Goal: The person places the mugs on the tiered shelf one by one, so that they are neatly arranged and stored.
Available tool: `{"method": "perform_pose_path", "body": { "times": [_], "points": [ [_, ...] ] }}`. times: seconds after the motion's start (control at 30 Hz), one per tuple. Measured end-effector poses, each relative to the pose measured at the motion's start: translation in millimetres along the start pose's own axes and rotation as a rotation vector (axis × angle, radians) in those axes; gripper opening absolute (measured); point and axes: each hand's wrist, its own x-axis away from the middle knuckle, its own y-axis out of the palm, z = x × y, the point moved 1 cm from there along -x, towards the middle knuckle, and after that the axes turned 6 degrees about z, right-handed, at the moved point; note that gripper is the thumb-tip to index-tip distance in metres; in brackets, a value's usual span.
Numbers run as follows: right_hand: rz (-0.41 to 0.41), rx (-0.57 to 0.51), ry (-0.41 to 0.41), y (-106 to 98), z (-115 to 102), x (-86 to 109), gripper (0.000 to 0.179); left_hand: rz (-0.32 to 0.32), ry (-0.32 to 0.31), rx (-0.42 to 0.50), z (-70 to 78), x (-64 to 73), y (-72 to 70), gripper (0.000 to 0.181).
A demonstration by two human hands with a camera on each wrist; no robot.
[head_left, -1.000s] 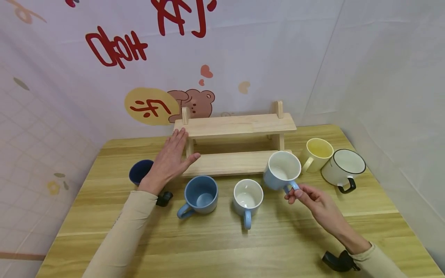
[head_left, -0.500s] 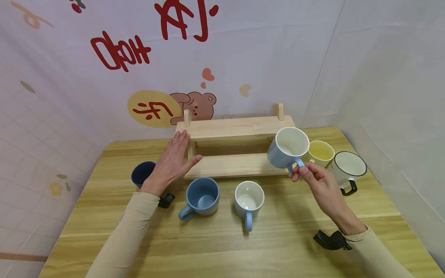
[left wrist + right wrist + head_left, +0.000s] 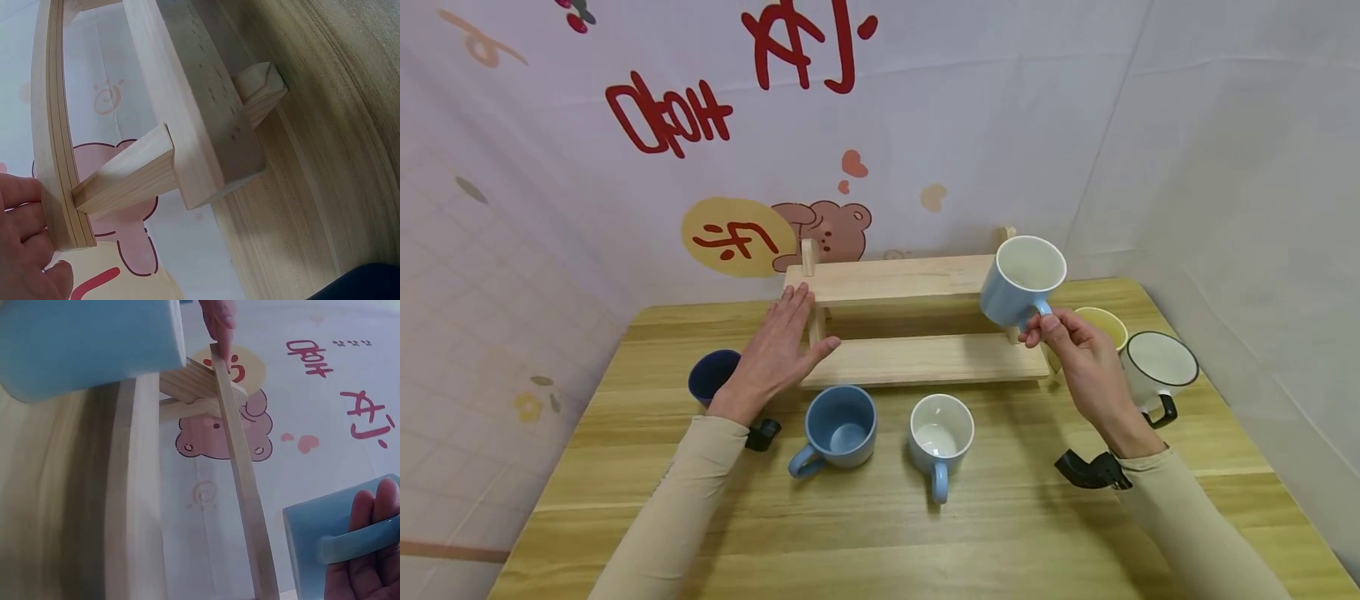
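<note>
My right hand (image 3: 1086, 358) pinches the handle of a light blue mug (image 3: 1011, 296) with a white inside. It holds this mug above the table, in front of the upper board's right end. In the right wrist view, the fingers (image 3: 365, 569) curl through the handle of the mug (image 3: 312, 522). My left hand (image 3: 775, 354) rests on the left end of the two-tier wooden rack (image 3: 895, 281), thumb spread and fingers nearly straight. The left wrist view has its fingertips touching the end of the upper board (image 3: 53, 137).
In front of the rack stand a blue mug (image 3: 841, 429) and a light blue, white-lined mug (image 3: 936, 454). A dark blue cup (image 3: 711, 375) is left of them. On the right are a yellow mug (image 3: 1108, 325), partly hidden, and a white black-rimmed mug (image 3: 1153, 383).
My right hand has lifted the light blue mug from beside the lower board up to the level of the upper board. The left hand has stayed on the rack.
</note>
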Motion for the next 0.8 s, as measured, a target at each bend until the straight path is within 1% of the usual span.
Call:
{"method": "perform_pose_path", "body": {
  "times": [0.17,0.3,0.43,0.63,0.8],
  "points": [
    [0.006,-0.105,-0.024,6,3,-15.7,0.029,0.005,-0.006,-0.006,0.2,-0.6,-0.2,0.098],
    [0.04,-0.148,-0.027,12,6,-26.8,0.03,0.002,-0.016,-0.019,0.1,0.7,0.3,0.098],
    [0.07,-0.13,-0.014,15,9,-36.4,0.032,0.005,-0.015,-0.018,0.8,1.8,1.5,0.097],
    [0.063,-0.106,0.016,18,10,-48.9,0.032,0.002,-0.015,-0.011,2.2,3.5,1.9,0.096],
    [0.057,-0.121,0.04,23,10,-58.7,0.034,0.018,-0.012,-0.014,2.2,2.9,1.3,0.095]
  ]
}}
